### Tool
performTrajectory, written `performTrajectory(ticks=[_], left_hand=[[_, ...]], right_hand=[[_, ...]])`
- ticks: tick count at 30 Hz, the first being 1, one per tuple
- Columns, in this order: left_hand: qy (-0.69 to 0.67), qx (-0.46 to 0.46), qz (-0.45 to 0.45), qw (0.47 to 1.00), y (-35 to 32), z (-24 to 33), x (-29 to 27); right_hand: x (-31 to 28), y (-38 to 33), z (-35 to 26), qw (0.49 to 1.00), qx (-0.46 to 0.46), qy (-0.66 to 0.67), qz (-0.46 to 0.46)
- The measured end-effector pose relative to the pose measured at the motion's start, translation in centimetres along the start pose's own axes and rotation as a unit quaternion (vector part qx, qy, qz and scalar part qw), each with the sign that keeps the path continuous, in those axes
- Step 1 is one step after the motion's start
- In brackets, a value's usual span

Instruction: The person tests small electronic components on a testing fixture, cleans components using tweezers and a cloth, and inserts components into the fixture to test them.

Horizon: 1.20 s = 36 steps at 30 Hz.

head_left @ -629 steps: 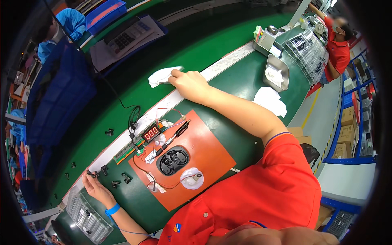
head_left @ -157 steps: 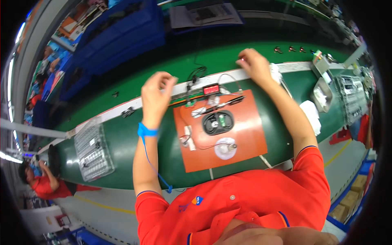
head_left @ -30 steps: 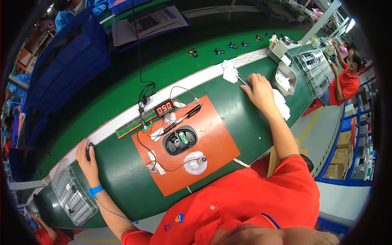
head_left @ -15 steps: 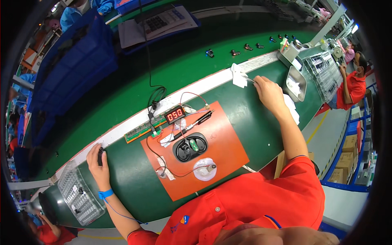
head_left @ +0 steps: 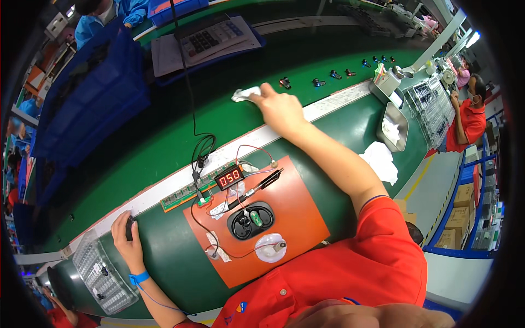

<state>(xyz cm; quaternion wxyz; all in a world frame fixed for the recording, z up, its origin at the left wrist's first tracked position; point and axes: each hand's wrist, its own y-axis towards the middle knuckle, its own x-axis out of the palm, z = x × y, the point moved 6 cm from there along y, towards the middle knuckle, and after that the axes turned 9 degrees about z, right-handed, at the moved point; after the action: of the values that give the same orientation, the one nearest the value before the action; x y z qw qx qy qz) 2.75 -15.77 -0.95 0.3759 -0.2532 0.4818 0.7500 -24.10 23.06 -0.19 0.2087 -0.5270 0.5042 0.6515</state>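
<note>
Over the green belt, my right hand is closed on a crumpled white wipe that sticks out past its fingertips. My left hand rests at the left of the bench, its fingers around a small black piece whose kind is mostly hidden. Between my arms, on an orange mat, lies a black earphone charging case with a green circuit board in it. Beside the case are a red digital display, a black pen-like tool and a round white disc with wires.
Several small black earphones lie along the belt, some lit blue. Clear trays stand at both bench ends. A metal dish and white cloth are at right. Blue bins and a calculator lie across the belt; co-workers sit nearby.
My right hand has moved left and away from me, from the white bench edge out over the belt, carrying the white wipe. My left hand has stayed nearly in place.
</note>
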Motion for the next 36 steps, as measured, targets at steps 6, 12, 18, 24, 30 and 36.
performTrajectory(ticks=[6,12,18,24,30,36], left_hand=[[0.003,-0.007,0.001,1.000,0.2,0.2,-0.3],[0.005,-0.008,0.001,1.000,0.3,0.2,0.1],[0.006,-0.009,0.002,1.000,0.3,0.4,0.0],[0.011,-0.003,-0.001,1.000,0.1,0.2,-0.1],[0.002,-0.022,-0.009,1.000,0.1,-0.4,-0.1],[0.003,-0.010,-0.008,1.000,0.3,0.2,0.0]], right_hand=[[1.0,0.6,-0.5,0.999,-0.025,0.015,0.015],[1.4,0.6,0.8,1.000,-0.007,0.022,0.012],[1.3,0.9,1.3,1.000,-0.004,0.012,0.022],[1.6,-0.2,0.7,1.000,-0.014,0.006,0.019],[1.1,0.5,2.8,0.999,0.032,0.007,0.034],[0.9,1.2,6.4,0.997,0.065,0.006,0.052]])
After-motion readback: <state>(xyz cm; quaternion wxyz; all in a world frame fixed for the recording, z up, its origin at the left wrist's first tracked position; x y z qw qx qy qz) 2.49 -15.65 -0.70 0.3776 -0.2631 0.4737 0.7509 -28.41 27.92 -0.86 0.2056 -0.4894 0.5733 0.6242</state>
